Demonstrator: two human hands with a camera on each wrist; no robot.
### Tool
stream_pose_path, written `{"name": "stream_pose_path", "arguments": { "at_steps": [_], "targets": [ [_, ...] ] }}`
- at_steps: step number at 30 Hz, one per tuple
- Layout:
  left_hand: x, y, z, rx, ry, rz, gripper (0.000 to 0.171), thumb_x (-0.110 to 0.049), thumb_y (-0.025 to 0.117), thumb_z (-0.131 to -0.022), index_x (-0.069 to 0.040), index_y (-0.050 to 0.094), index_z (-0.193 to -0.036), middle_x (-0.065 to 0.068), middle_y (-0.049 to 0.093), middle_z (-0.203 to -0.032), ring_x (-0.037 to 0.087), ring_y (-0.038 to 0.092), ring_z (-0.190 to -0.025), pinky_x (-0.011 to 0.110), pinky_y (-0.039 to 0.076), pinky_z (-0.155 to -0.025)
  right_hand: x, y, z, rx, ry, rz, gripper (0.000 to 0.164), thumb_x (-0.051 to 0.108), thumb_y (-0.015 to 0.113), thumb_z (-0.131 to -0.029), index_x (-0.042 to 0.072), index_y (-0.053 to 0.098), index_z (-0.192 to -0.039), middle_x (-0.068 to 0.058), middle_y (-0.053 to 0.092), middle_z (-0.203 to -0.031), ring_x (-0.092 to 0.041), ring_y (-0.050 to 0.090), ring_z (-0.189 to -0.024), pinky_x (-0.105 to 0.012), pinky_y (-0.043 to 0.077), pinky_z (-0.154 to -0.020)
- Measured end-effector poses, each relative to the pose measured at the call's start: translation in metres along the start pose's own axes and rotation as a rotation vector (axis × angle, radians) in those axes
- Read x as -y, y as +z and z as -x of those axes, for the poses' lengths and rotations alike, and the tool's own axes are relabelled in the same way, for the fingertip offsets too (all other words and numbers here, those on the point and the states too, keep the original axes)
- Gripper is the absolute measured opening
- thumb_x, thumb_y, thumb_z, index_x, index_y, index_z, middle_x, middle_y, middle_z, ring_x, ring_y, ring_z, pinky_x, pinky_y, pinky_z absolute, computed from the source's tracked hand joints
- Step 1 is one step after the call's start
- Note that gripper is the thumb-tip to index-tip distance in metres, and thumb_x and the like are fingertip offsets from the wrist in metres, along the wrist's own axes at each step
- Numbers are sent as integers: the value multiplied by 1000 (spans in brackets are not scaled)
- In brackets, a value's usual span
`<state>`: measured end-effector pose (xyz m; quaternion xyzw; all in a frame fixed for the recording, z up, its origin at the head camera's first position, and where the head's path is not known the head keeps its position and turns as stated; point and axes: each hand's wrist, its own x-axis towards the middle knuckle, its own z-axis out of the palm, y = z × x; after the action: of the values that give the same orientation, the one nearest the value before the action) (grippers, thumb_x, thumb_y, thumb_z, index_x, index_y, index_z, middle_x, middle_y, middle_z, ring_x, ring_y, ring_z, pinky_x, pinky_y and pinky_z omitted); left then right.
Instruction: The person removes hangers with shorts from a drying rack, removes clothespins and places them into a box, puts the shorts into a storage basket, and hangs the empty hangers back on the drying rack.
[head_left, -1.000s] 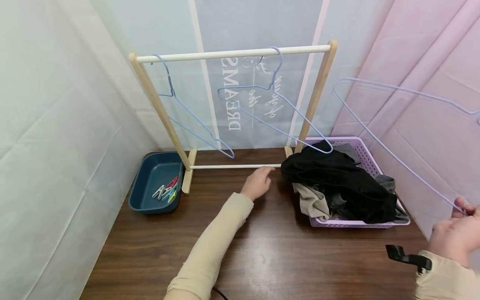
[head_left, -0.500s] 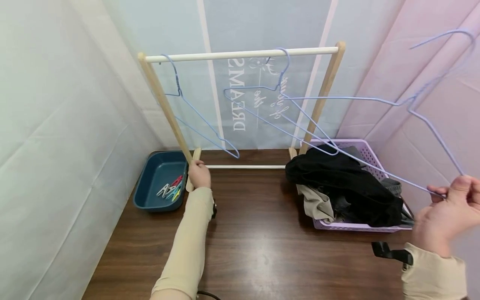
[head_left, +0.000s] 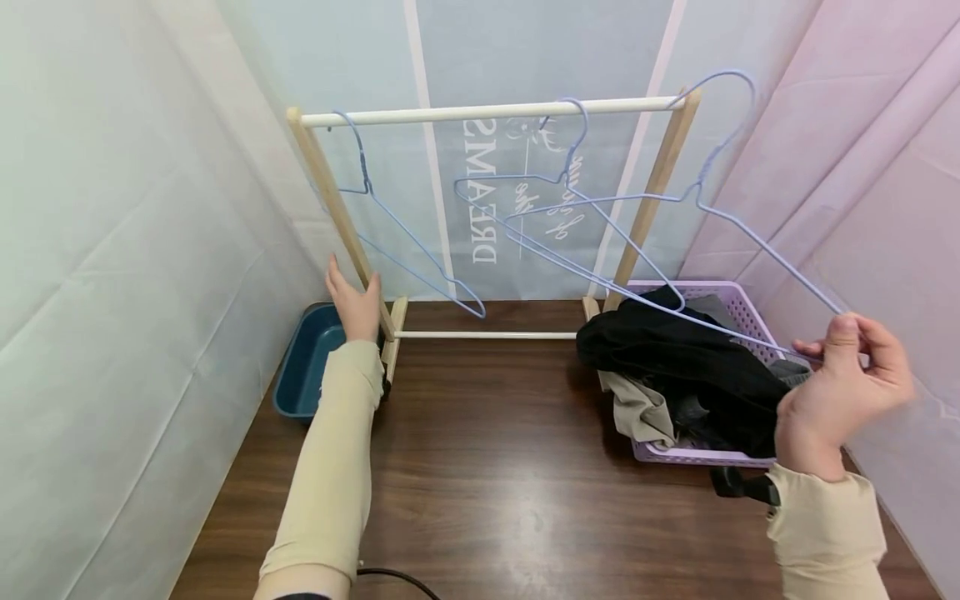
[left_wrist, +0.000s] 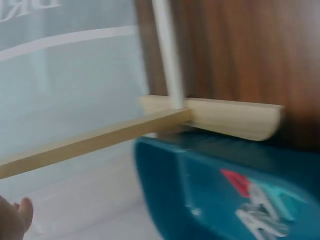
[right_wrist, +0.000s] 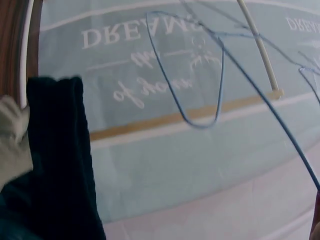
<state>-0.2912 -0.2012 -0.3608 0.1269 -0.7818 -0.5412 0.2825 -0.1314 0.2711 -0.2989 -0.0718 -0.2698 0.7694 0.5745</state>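
My right hand (head_left: 847, 379) pinches one lower corner of a blue wire hanger (head_left: 772, 254) between thumb and fingers. That hanger's hook sits by the right end of the white rail (head_left: 480, 111); whether it touches is unclear. Beside the rack's left wooden post (head_left: 330, 187) is my left hand (head_left: 356, 304), fingers spread, holding nothing. In the left wrist view only part of the left hand (left_wrist: 15, 217) shows at the lower left edge. Two more blue hangers hang bare on the rail, one near the left end (head_left: 420, 242) and one right of the middle (head_left: 626, 242).
Behind the left forearm stands a dark blue bin (head_left: 300, 379); the left wrist view shows clothespins (left_wrist: 260, 210) in it. A purple basket (head_left: 742, 310) heaped with black and grey clothes (head_left: 690, 367) is at right. A black cable (head_left: 401, 575) lies in front.
My left hand has gone left from the lower crossbar, past the foot of the left post, to beside that post. The right hand has brought its hanger leftward, the hook now near the rail's right end.
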Motion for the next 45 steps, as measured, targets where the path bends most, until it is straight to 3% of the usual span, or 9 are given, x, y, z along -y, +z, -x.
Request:
{"name": "stream_pose_path", "arguments": {
  "at_steps": [3,8,12,17,21,30,36,45],
  "targets": [
    [-13,-3,-10,57,18,18,77,-27,58,-95,-22,9,-155,2,11,-162,26,18,-148,42,24,-119,-3,8,6,37,-9,12,27,-11,82,-64,-21,62,-80,-12,51,-60,-16,49,-38,-24,48,-40],
    [-28,-5,-19,89,1,-27,73,-28,56,-97,-22,12,-155,3,21,-160,28,31,-143,42,35,-114,-10,20,16,107,-18,29,26,-9,82,-65,-21,63,-80,-10,52,-54,-14,47,-38,-23,48,-41],
    [-35,-5,-22,69,-30,-91,53,-25,52,-99,-19,34,-148,10,46,-147,27,49,-132,42,45,-105,-12,30,24,145,-31,69,24,-6,82,-68,-18,65,-80,-8,54,-57,-12,47,-39,-22,47,-42],
    [-40,-6,-27,15,-7,-174,26,-19,48,-101,-6,60,-120,17,63,-126,30,61,-116,43,52,-95,-14,47,37,198,-41,114,19,-5,80,-71,-15,67,-80,-8,59,-62,-12,47,-43,-20,48,-45],
    [-38,-7,-30,6,8,-228,23,-19,50,-100,-3,64,-109,18,66,-120,32,64,-111,43,54,-91,-20,64,51,261,-62,149,15,-3,78,-74,-13,69,-80,-6,60,-61,-12,49,-45,-20,49,-48],
    [-36,-8,-32,-15,45,-260,25,-19,54,-98,-3,67,-112,20,68,-116,34,66,-105,44,55,-87,-46,90,71,357,-142,279,14,5,79,-76,-5,73,-82,4,54,-59,-7,46,-46,-18,46,-49],
    [-37,-7,-30,-34,35,-240,25,-16,54,-98,-3,67,-114,19,68,-116,31,66,-107,41,55,-89,-62,94,89,386,-140,328,8,4,78,-78,-1,73,-81,8,53,-55,-3,48,-44,-14,45,-50],
    [-37,-7,-32,-14,30,-239,26,-18,53,-99,-5,66,-117,18,67,-118,31,66,-107,42,55,-88,-81,94,116,443,-155,394,14,2,75,-80,-10,70,-86,12,54,-57,0,51,-46,-13,45,-50]
  ]
}}
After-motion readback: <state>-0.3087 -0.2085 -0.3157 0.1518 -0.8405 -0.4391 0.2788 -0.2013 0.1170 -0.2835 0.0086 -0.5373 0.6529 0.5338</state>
